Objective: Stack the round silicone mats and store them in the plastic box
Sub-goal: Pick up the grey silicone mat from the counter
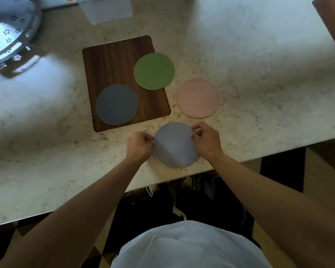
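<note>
A light grey round mat (174, 145) with a ring mark in its middle sits near the counter's front edge. My left hand (140, 146) pinches its left rim and my right hand (207, 139) pinches its right rim. A darker grey mat (117, 104) lies on a wooden board (112, 55). A green mat (154, 71) overlaps the board's right edge. A pink mat (198, 97) rests on the marble counter to the right. The clear plastic box (106, 8) stands at the far edge, partly cut off by the frame.
A metal colander (10, 33) with flower-shaped holes stands at the far left. A dark brown object (333, 20) juts in at the top right corner. The counter's front edge (182, 175) runs just below my hands.
</note>
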A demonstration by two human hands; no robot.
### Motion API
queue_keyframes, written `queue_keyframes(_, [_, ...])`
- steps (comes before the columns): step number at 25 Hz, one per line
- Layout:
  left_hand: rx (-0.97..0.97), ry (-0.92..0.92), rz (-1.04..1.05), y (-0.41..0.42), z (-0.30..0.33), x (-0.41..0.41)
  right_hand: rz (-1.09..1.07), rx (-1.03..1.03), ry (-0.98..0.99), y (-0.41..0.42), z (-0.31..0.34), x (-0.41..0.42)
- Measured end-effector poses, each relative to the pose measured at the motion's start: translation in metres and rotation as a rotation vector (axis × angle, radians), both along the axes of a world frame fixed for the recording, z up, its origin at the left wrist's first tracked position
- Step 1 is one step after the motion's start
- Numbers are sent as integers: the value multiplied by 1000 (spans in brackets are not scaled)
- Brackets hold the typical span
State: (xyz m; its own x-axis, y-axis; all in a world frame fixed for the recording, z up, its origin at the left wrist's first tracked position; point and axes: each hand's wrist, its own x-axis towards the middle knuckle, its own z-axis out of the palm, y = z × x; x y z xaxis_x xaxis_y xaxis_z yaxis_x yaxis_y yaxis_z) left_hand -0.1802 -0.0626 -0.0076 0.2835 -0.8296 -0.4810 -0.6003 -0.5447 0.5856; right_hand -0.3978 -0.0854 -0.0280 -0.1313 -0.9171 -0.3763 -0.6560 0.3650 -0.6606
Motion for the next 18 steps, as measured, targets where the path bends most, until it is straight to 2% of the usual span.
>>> queue_keyframes(13, [-70, -94, -91, 4, -6, -8, 41, -73, 118, 5, -2, -3])
queue_keyframes(18, [-12, -115, -90, 1, -7, -19, 49, -34, 146, 4, -3, 5])
